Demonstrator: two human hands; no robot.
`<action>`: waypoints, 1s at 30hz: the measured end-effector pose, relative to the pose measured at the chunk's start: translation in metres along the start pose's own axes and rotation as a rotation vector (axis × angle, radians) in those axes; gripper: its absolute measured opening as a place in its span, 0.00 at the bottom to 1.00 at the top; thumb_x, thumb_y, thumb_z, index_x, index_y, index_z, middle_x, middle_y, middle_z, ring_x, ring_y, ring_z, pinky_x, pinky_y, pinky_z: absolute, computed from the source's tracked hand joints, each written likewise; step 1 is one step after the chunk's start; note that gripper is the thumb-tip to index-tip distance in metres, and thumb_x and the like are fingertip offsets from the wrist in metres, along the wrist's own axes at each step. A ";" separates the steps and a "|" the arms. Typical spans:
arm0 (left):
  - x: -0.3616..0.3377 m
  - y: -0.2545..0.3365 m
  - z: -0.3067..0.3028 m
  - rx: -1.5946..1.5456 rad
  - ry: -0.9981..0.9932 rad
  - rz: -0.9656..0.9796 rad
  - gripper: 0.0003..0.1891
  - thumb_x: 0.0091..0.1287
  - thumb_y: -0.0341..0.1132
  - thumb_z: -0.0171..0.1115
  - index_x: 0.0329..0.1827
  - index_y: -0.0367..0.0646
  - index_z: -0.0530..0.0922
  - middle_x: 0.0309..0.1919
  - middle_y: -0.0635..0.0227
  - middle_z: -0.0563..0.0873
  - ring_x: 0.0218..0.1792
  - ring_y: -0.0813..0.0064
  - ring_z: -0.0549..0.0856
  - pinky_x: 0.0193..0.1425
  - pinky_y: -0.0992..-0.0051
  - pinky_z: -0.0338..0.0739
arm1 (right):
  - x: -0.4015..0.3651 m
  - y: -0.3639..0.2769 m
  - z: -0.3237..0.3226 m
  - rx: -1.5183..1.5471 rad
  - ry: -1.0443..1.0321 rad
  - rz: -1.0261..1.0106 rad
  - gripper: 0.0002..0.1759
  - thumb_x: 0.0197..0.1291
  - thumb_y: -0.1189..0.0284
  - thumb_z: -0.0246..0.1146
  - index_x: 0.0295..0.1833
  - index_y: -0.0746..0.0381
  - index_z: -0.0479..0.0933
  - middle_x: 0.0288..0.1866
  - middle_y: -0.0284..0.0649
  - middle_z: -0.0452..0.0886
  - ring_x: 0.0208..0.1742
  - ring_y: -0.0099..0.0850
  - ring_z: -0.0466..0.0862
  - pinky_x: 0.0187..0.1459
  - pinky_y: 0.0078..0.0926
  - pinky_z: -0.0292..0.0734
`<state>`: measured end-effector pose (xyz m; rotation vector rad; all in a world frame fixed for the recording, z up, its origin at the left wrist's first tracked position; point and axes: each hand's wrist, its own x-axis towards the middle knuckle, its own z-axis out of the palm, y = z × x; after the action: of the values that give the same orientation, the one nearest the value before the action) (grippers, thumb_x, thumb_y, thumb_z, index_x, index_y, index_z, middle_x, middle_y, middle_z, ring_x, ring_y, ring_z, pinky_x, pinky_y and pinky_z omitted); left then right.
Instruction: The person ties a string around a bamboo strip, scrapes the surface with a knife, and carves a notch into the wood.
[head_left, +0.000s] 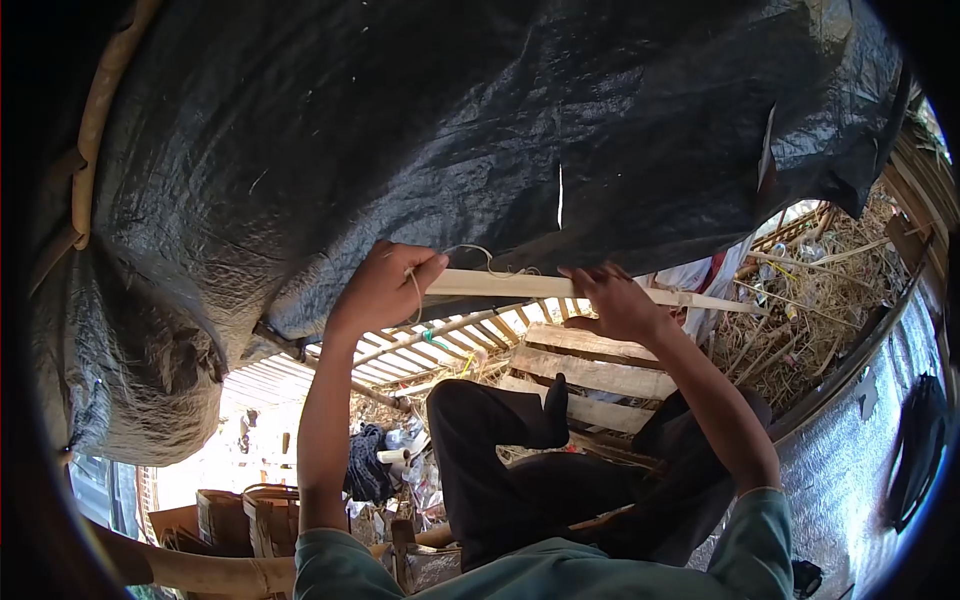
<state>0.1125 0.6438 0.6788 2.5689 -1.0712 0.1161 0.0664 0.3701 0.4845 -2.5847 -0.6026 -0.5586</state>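
A long pale strip that looks like split bamboo or wood runs almost level in front of me, beneath a black plastic sheet. It narrows to a point on the right. My left hand is closed on its left end, with a thin loose strand hanging by the fingers. Farther along, my right hand wraps the strip from above, thumb below; whether it also holds something small is hidden. A thin curled strand shows above the strip, between the hands.
Black plastic sheeting hangs low overhead. Below are wooden slats, my bent legs and straw litter. Woven baskets and a bamboo pole are at lower left. A silvery sheet lies at right.
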 end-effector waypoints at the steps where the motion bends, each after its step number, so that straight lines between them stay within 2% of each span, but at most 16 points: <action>1: 0.001 0.005 -0.009 0.022 0.011 -0.026 0.17 0.70 0.37 0.55 0.27 0.33 0.79 0.12 0.58 0.73 0.15 0.72 0.72 0.25 0.68 0.66 | 0.009 -0.003 0.001 0.038 -0.049 0.085 0.25 0.62 0.58 0.59 0.60 0.59 0.68 0.42 0.49 0.82 0.45 0.49 0.82 0.50 0.47 0.76; 2: 0.001 0.006 -0.019 0.042 0.018 -0.054 0.18 0.71 0.38 0.54 0.26 0.34 0.79 0.11 0.61 0.73 0.14 0.73 0.72 0.23 0.69 0.65 | 0.015 -0.003 0.001 0.080 -0.101 0.172 0.18 0.65 0.62 0.56 0.56 0.61 0.71 0.33 0.50 0.83 0.36 0.50 0.84 0.41 0.47 0.80; 4: 0.006 -0.024 -0.045 -0.333 0.229 -0.363 0.19 0.72 0.40 0.51 0.26 0.37 0.80 0.10 0.67 0.73 0.12 0.75 0.70 0.19 0.72 0.62 | 0.018 0.001 -0.006 0.063 0.031 0.121 0.13 0.66 0.67 0.53 0.50 0.62 0.72 0.26 0.50 0.81 0.30 0.52 0.83 0.33 0.47 0.80; 6: -0.001 -0.103 -0.053 -0.493 0.593 -0.434 0.20 0.72 0.42 0.50 0.28 0.38 0.81 0.12 0.69 0.77 0.12 0.78 0.73 0.18 0.75 0.64 | 0.017 0.004 -0.011 0.051 0.121 0.126 0.10 0.65 0.69 0.52 0.47 0.62 0.73 0.22 0.51 0.80 0.27 0.52 0.83 0.29 0.47 0.79; 8: -0.015 -0.235 0.004 -0.065 0.808 -0.591 0.20 0.69 0.46 0.55 0.31 0.35 0.81 0.17 0.63 0.82 0.18 0.71 0.82 0.23 0.69 0.73 | 0.018 0.014 -0.019 0.027 0.178 0.190 0.09 0.64 0.71 0.53 0.46 0.63 0.73 0.24 0.51 0.81 0.29 0.52 0.83 0.31 0.47 0.80; 9: -0.034 -0.298 0.047 0.530 0.289 -0.582 0.25 0.62 0.53 0.61 0.46 0.36 0.82 0.34 0.54 0.87 0.37 0.58 0.88 0.40 0.61 0.81 | 0.017 0.014 -0.028 0.035 0.176 0.208 0.07 0.62 0.73 0.53 0.44 0.63 0.72 0.26 0.51 0.81 0.31 0.52 0.83 0.33 0.46 0.80; 12: -0.085 -0.305 0.131 0.537 -0.855 -0.688 0.42 0.46 0.55 0.76 0.64 0.44 0.74 0.54 0.53 0.81 0.47 0.61 0.84 0.43 0.66 0.82 | 0.016 0.026 -0.023 0.063 0.230 0.223 0.07 0.62 0.74 0.53 0.44 0.63 0.71 0.27 0.51 0.81 0.32 0.51 0.84 0.36 0.46 0.80; 14: -0.058 -0.219 0.160 0.362 -0.922 -0.839 0.39 0.50 0.54 0.75 0.62 0.42 0.74 0.42 0.58 0.86 0.39 0.67 0.85 0.38 0.69 0.80 | 0.011 0.021 -0.026 0.046 0.217 0.238 0.07 0.62 0.75 0.53 0.45 0.63 0.70 0.28 0.51 0.81 0.33 0.51 0.84 0.40 0.45 0.80; 15: -0.073 -0.259 0.200 0.115 -0.593 -0.494 0.35 0.54 0.54 0.72 0.59 0.41 0.75 0.37 0.61 0.86 0.35 0.68 0.85 0.40 0.68 0.79 | 0.011 0.018 -0.028 0.058 0.221 0.227 0.07 0.62 0.75 0.52 0.45 0.62 0.70 0.28 0.52 0.81 0.32 0.50 0.84 0.40 0.45 0.79; 16: -0.055 -0.208 0.199 -0.005 -0.514 -0.503 0.36 0.56 0.53 0.71 0.59 0.33 0.74 0.51 0.53 0.83 0.50 0.62 0.84 0.54 0.68 0.77 | 0.012 0.018 -0.028 0.069 0.229 0.211 0.07 0.62 0.75 0.52 0.45 0.62 0.70 0.27 0.52 0.81 0.32 0.50 0.84 0.40 0.45 0.79; 19: -0.011 -0.086 0.192 -0.633 -0.207 -0.292 0.29 0.64 0.38 0.67 0.66 0.38 0.68 0.54 0.59 0.81 0.55 0.69 0.81 0.59 0.70 0.76 | 0.017 0.021 -0.015 0.106 0.236 0.201 0.08 0.62 0.75 0.51 0.46 0.62 0.68 0.27 0.50 0.80 0.31 0.49 0.83 0.41 0.44 0.78; 20: 0.000 -0.056 0.190 -0.697 -0.128 -0.195 0.30 0.65 0.37 0.66 0.68 0.39 0.67 0.56 0.60 0.80 0.57 0.72 0.80 0.61 0.69 0.75 | 0.018 0.020 -0.013 0.115 0.247 0.200 0.08 0.63 0.74 0.51 0.47 0.62 0.68 0.27 0.50 0.80 0.31 0.49 0.83 0.42 0.44 0.78; 21: 0.012 -0.031 0.191 -0.849 -0.039 -0.123 0.30 0.65 0.36 0.66 0.68 0.36 0.65 0.58 0.58 0.78 0.60 0.71 0.77 0.61 0.70 0.75 | 0.018 0.018 -0.014 0.153 0.202 0.229 0.08 0.62 0.75 0.52 0.47 0.63 0.66 0.31 0.50 0.80 0.37 0.48 0.82 0.44 0.44 0.75; 24: 0.047 0.022 0.205 -1.021 0.587 0.118 0.28 0.66 0.32 0.64 0.67 0.32 0.66 0.57 0.55 0.79 0.58 0.71 0.78 0.61 0.72 0.75 | 0.021 0.009 -0.009 0.169 0.344 0.158 0.09 0.62 0.76 0.52 0.47 0.63 0.66 0.36 0.50 0.80 0.44 0.46 0.81 0.46 0.44 0.71; 27: 0.057 0.059 0.194 -1.093 0.781 -0.007 0.20 0.69 0.29 0.58 0.62 0.28 0.70 0.51 0.54 0.82 0.54 0.69 0.81 0.59 0.74 0.76 | 0.023 -0.003 -0.018 0.174 0.351 0.178 0.10 0.61 0.76 0.54 0.48 0.64 0.66 0.39 0.49 0.77 0.45 0.45 0.78 0.44 0.43 0.68; 30: 0.058 0.051 0.198 -1.042 0.811 -0.066 0.14 0.70 0.29 0.57 0.53 0.28 0.77 0.42 0.54 0.85 0.43 0.70 0.85 0.51 0.76 0.80 | 0.025 -0.001 -0.017 0.140 0.411 0.156 0.13 0.61 0.75 0.55 0.50 0.65 0.66 0.40 0.47 0.74 0.44 0.44 0.76 0.44 0.42 0.67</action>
<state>0.1058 0.5021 0.5212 1.3841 -0.4953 0.4098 0.0820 0.3706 0.5107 -2.2671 -0.2870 -0.9256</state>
